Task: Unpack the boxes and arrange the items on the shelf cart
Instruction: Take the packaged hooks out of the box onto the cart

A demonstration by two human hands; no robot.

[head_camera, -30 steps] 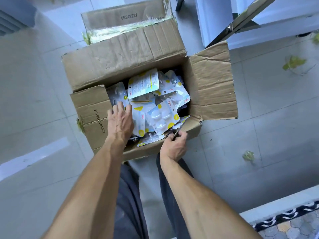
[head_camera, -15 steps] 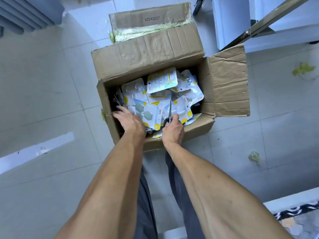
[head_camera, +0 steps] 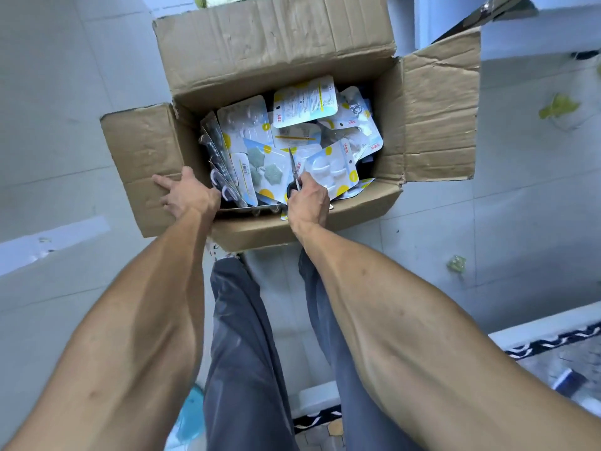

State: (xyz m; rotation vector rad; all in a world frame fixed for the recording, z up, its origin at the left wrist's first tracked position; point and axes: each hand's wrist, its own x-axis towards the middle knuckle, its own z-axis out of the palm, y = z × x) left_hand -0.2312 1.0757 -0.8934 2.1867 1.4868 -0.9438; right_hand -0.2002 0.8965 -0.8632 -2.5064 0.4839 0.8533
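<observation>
- Nearest to you: your right hand (head_camera: 307, 200) is wrapped around a pair of scissors (head_camera: 294, 175), fingers curled on the black handles, blades pointing away from you over the packs. Can't tell from here if the blades are parted or closed.
- Your left hand (head_camera: 187, 195) is out to the side, well apart from the right, fingers spread flat on the left flap (head_camera: 140, 151) of the cardboard box (head_camera: 276, 53), thumb toward the opening. It's pressing or steadying, not holding anything.
- Just past both hands, the stuff you're unpacking: blister packs (head_camera: 292, 138) piled loose in the box, white cards with yellow dots. A few stand on edge right next to your left hand, and one with green star shapes (head_camera: 265, 166) sits just left of the blades.
- Nothing's out of the box yet, and the shelf cart isn't clearly in view.
- What I'd worry about: those scissor tips are right over the plastic, so digging in with that hand could slice a pack or nick your left hand if it reaches across.
- Also the pile is slippery and jumbled, so grabbing a handful one-handed could dump packs on the tile floor (head_camera: 520, 239) to your right.
</observation>
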